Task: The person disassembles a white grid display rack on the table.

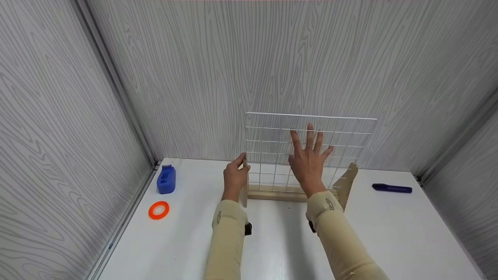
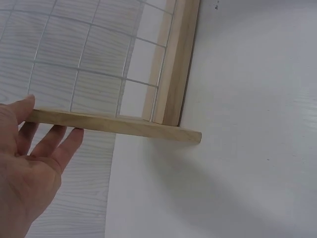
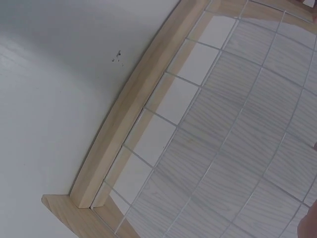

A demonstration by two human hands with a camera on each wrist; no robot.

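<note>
A white wire grid (image 1: 311, 116) stands upright, leaning back a little, in a wooden stand with a front bar (image 1: 276, 195) and two side pieces. My left hand (image 1: 235, 177) grips the upper end of the left side piece (image 2: 114, 125), thumb on one face and fingers on the other. Spread fingers of my right hand (image 1: 308, 163) lie against the front of the grid, right of its middle. In the right wrist view only a sliver of that hand (image 3: 308, 223) shows. The right side piece (image 1: 346, 181) is untouched.
On the white table (image 1: 264, 249), a blue plastic bottle-shaped object (image 1: 166, 179) and an orange ring (image 1: 158, 210) lie at left. A dark purple pen-like object (image 1: 391, 188) lies at right. Wood-patterned panels (image 1: 218, 70) enclose the back and sides.
</note>
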